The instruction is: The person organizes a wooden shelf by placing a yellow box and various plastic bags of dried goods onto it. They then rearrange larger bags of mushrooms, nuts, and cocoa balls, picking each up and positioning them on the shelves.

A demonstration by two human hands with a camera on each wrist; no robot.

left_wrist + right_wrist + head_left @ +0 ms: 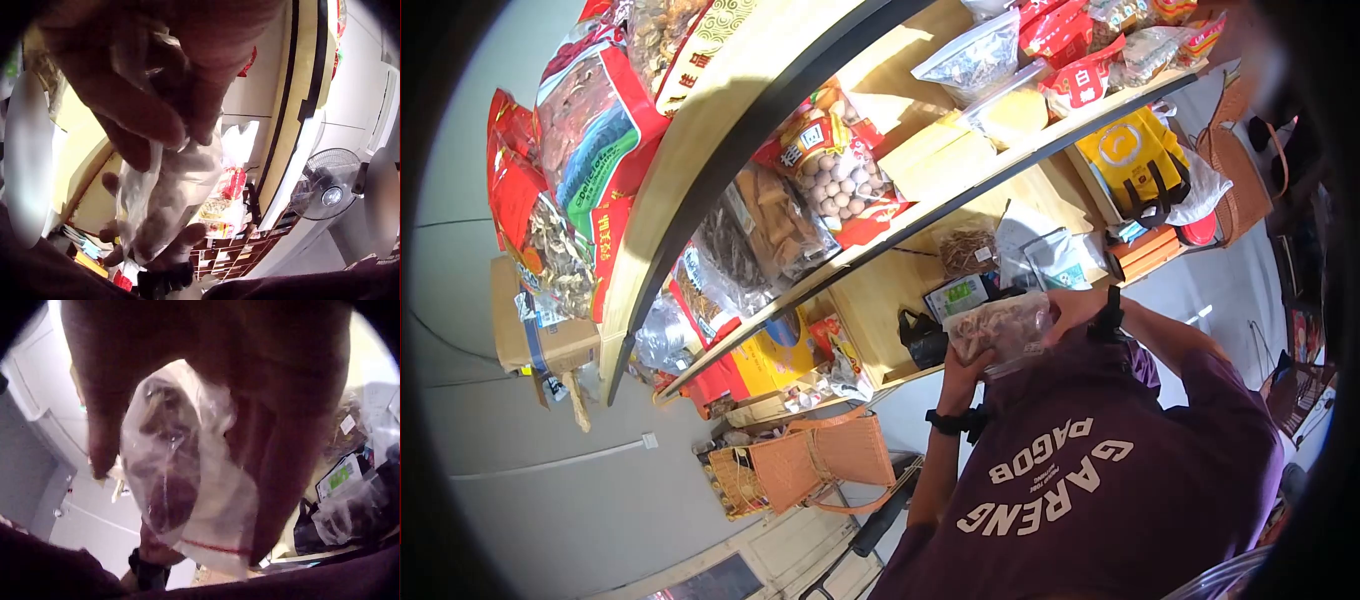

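Note:
A clear zip bag (1000,327) of pale brown, dried-looking pieces is held between both hands in front of the purple shirt. My left hand (966,378) grips its near left end; in the left wrist view the thumb and fingers (153,119) pinch the plastic edge. At the opposite end, my right hand (1078,312) holds the bag with the thumb on one side and fingers on the other. The right wrist view shows the crinkled bag (165,469) close up, with a red line along its edge. Both wrists wear black bands.
Wooden shelves (840,265) beyond carry several packed dried goods. A black bag (922,338) and a green-labelled pack (957,296) sit on the lower shelf near my hands. A yellow bag (1135,155) stands right, a woven basket (840,455) lower left.

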